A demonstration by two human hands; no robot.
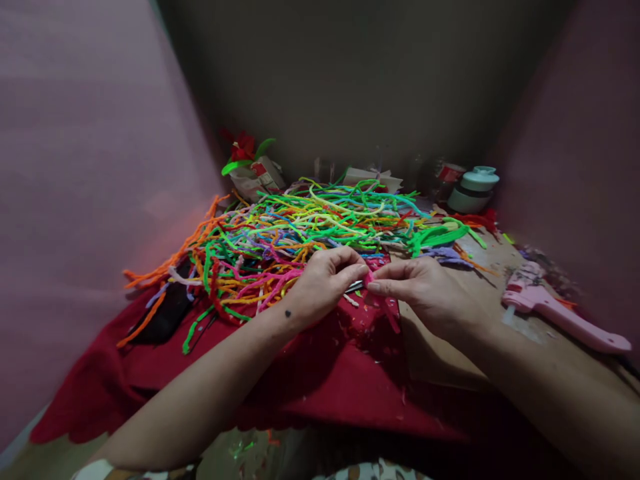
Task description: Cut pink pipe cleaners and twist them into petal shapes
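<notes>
Between my two hands is a small pink pipe cleaner piece (369,277), mostly covered by the fingertips. My left hand (334,277) pinches it from the left, thumb and forefinger together. From the right, my right hand (419,287) pinches the same piece with thumb and fingers. Just under the left fingertips shows a dark metal tool (355,287), partly hidden, its kind unclear. Behind both hands spreads a big heap of pipe cleaners (320,223) in green, yellow, orange, pink and other colours.
A pink glue gun (560,307) lies at the right on a cardboard sheet (440,347). A red cloth (320,387) covers the table. At the back stand a pale teal-lidded jar (473,190) and a red flower with green leaves (243,148). Walls close in on both sides.
</notes>
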